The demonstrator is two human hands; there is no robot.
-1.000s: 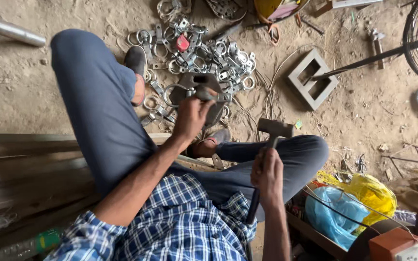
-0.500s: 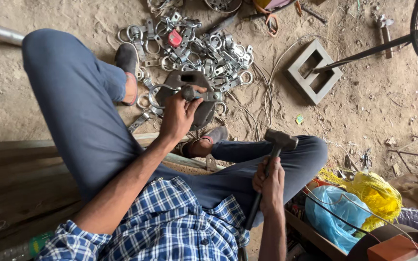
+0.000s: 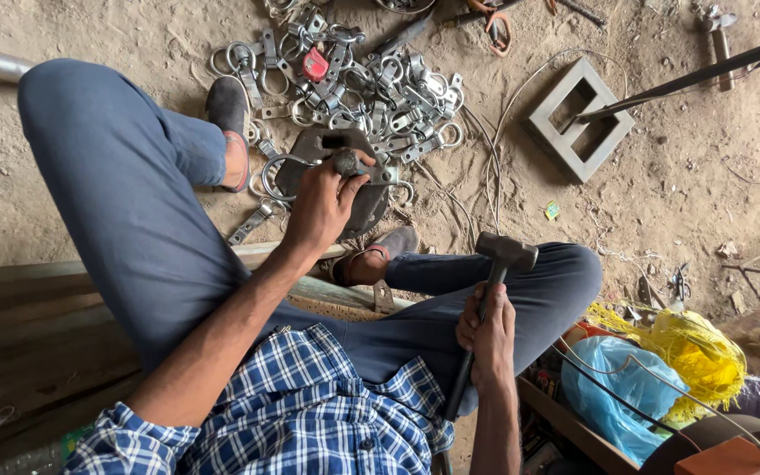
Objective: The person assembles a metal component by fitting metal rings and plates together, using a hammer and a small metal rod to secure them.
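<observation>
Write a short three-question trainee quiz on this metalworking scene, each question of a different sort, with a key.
1. True or false: the right hand holds a hammer with its head raised above the knee.
2. Multiple choice: the left hand grips
A. a plastic bag
B. a short metal punch set on a dark metal plate
C. a fan
3. Fill in: the heap of metal clamps lies on the ______ ground, beyond the plate.

Key
1. True.
2. B.
3. Sandy; a grey hollow block lies to the right of the heap.
</observation>
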